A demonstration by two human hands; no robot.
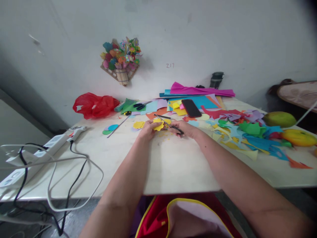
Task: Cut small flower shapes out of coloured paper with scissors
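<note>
Near the middle of the table, my left hand (148,130) pinches a yellow flower-shaped paper cutout (158,125). My right hand (184,128) grips a pair of scissors (177,129) by its dark handles, and the blades point left at the cutout's edge. Another yellow paper piece (139,125) lies just left of my left hand. Small yellow scraps (163,134) are scattered on the table below the cutout. Behind my hands rests a dark pen-like tool (165,116).
A phone (191,108) and coloured sheets (208,101) lie behind my hands, with a second pair of scissors (140,106). Paper scraps (252,130) and fruit (298,137) cover the right side. A red plastic bag (94,105) is back left; a power strip (37,158) with cables stands left.
</note>
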